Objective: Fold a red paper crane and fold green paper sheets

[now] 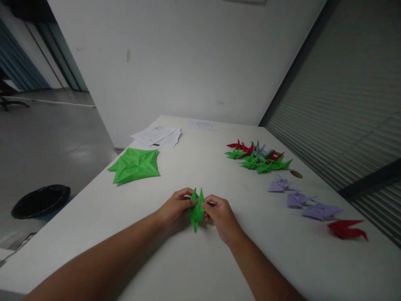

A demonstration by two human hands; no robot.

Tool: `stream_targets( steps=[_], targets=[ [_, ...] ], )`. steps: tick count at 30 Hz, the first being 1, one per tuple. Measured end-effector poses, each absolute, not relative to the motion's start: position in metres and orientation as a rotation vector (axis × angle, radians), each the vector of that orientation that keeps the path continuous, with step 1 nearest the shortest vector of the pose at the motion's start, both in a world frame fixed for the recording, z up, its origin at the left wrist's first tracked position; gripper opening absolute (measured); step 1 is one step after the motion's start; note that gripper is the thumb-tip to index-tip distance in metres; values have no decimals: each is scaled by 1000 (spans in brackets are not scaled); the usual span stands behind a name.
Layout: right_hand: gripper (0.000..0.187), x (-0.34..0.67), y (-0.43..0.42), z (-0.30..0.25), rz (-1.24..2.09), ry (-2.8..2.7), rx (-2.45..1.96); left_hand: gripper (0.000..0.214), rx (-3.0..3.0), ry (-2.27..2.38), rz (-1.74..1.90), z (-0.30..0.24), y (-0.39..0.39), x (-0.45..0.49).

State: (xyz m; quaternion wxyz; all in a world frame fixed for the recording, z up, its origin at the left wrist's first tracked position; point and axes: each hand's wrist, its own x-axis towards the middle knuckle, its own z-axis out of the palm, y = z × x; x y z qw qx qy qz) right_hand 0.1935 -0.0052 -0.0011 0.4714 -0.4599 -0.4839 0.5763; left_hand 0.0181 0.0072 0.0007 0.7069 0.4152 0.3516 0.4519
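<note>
A green origami piece point(196, 212) is held between my two hands, just above the white table point(175, 263). It is folded narrow, with two points standing up at the far end and one point toward me. My left hand point(176, 205) pinches its left side, thumb on top. On the right side, my right hand point(220, 213) grips the edge with thumb and fingers. The fingertips beneath the paper are partly hidden.
Creased green paper sheets point(136, 165) lie at the left, with printed papers point(156, 136) behind them. A pile of folded cranes point(260, 156) sits at the back right. Purple cranes point(297, 199) and a red crane point(346, 229) line the right edge. A bin point(40, 200) stands on the floor.
</note>
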Motion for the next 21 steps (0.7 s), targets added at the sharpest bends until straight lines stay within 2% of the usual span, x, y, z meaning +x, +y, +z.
stream_targets(
  steps=[8,13,18,21],
  targets=[
    [22,199,-3,-1,1338,-1201,-1089,32,961,778,1115,0,14,12],
    [18,201,2,0,1197,-1252,-988,34,1026,834,1124,0,15,10],
    [11,199,2,0,994,-1483,-888,44,1050,879,1178,0,13,12],
    [7,199,-1,0,848,-1626,-864,42,1075,947,1182,-1,14,12]
  ],
)
